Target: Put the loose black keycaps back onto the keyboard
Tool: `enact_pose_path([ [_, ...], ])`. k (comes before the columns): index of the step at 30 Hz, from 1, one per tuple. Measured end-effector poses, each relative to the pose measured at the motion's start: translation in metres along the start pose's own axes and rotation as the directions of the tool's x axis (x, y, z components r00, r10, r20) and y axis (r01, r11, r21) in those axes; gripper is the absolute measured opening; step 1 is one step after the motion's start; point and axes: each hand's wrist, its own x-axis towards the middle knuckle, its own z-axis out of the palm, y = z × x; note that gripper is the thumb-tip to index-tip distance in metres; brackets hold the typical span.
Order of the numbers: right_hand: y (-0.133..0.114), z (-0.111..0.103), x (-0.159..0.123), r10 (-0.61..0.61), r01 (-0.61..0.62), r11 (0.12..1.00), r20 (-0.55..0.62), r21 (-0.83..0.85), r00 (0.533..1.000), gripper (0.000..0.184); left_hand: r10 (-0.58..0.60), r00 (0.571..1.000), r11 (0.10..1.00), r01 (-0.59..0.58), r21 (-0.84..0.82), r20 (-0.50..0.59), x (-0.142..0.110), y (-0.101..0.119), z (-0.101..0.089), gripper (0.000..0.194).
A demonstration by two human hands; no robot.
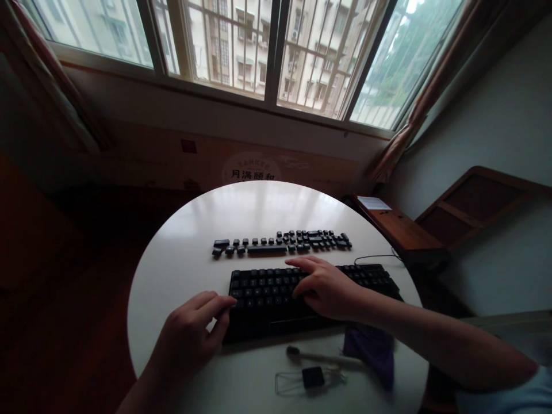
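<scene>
A black keyboard [259, 290] lies on the white round table; its upper rows carry keycaps, while the lower left part looks dark and bare. My left hand [194, 322] grips the keyboard's left edge between thumb and forefinger. Over the middle of the keys hovers my right hand [325, 287], forefinger stretched out and thumb apart from it, with nothing seen between them. It hides the keys beneath. Beyond the keyboard, several loose black keycaps [267, 249] are laid out in rows, a long space bar among them.
On the near side of the white table [168, 276] lie a brush [319, 356], a wire keycap puller [288, 380] with a black keycap [313, 377], and a purple cloth [371, 353]. A cable [375, 256] runs off right. A wooden desk [399, 230] stands beyond.
</scene>
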Motion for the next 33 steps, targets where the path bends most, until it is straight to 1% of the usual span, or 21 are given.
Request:
enact_pose_path([
  [3,0.029,-0.009,0.038,0.018,-0.01,0.999,-0.195,0.041,0.981,0.03,0.014,1.0,1.0,-0.014,0.004,-0.024,0.002,0.001,0.0,0.021],
  [4,0.04,-0.011,0.053,0.041,-0.033,0.999,-0.237,0.037,0.971,0.027,0.019,0.999,1.0,-0.019,0.004,-0.03,0.003,0.002,-0.001,0.021],
  [5,0.051,-0.014,0.07,0.069,-0.064,0.998,-0.247,0.027,0.967,0.023,0.022,0.999,1.0,-0.022,0.004,-0.036,0.004,0.003,-0.001,0.021],
  [7,0.072,-0.016,0.1,0.143,-0.143,0.99,-0.186,0.012,0.972,0.018,0.018,0.999,1.0,-0.018,0.0,-0.042,0.004,0.004,-0.001,0.021],
  [9,0.088,-0.015,0.123,0.233,-0.235,0.972,-0.069,-0.016,0.97,0.018,0.007,0.999,1.0,-0.007,-0.001,-0.045,0.003,0.004,-0.001,0.022],
  [11,0.098,-0.012,0.138,0.308,-0.306,0.95,0.032,-0.059,0.951,0.017,-0.003,0.999,1.0,0.003,0.001,-0.039,0.002,0.003,0.0,0.022],
  [14,0.106,-0.007,0.147,0.356,-0.346,0.933,0.107,-0.101,0.928,0.019,-0.009,0.999,1.0,0.009,-0.008,-0.041,0.0,0.001,0.002,0.022],
  [17,0.109,-0.002,0.15,0.359,-0.345,0.931,0.139,-0.118,0.923,0.022,-0.008,0.999,1.0,0.007,-0.015,-0.038,0.0,0.0,0.002,0.023],
  [22,0.106,0.004,0.154,0.357,-0.334,0.93,0.152,-0.154,0.922,0.015,0.007,0.997,1.0,-0.009,-0.024,-0.071,0.003,0.003,-0.001,0.022],
  [24,0.102,0.001,0.153,0.362,-0.339,0.926,0.132,-0.165,0.923,0.014,0.008,0.997,1.0,-0.01,-0.026,-0.071,0.003,0.003,-0.002,0.021],
  [26,0.093,-0.008,0.145,0.344,-0.329,0.932,0.087,-0.152,0.935,0.014,0.01,0.998,1.0,-0.012,-0.021,-0.056,0.003,0.002,-0.002,0.021],
  [28,0.08,-0.02,0.126,0.277,-0.274,0.957,0.011,-0.093,0.961,0.014,0.012,0.999,1.0,-0.013,-0.014,-0.048,0.003,0.001,-0.001,0.02],
  [30,0.06,-0.031,0.095,0.19,-0.191,0.981,-0.06,-0.012,0.98,0.013,0.008,0.999,1.0,-0.009,-0.01,-0.051,0.002,0.0,-0.001,0.02],
  [31,0.049,-0.035,0.077,0.16,-0.159,0.987,-0.065,0.022,0.985,0.012,0.004,0.999,1.0,-0.005,-0.01,-0.047,0.002,0.0,-0.001,0.02],
  [33,0.027,-0.035,0.038,0.12,-0.118,0.99,-0.029,0.08,0.992,0.011,-0.007,0.999,1.0,0.007,-0.01,-0.032,0.001,-0.001,-0.001,0.021],
])
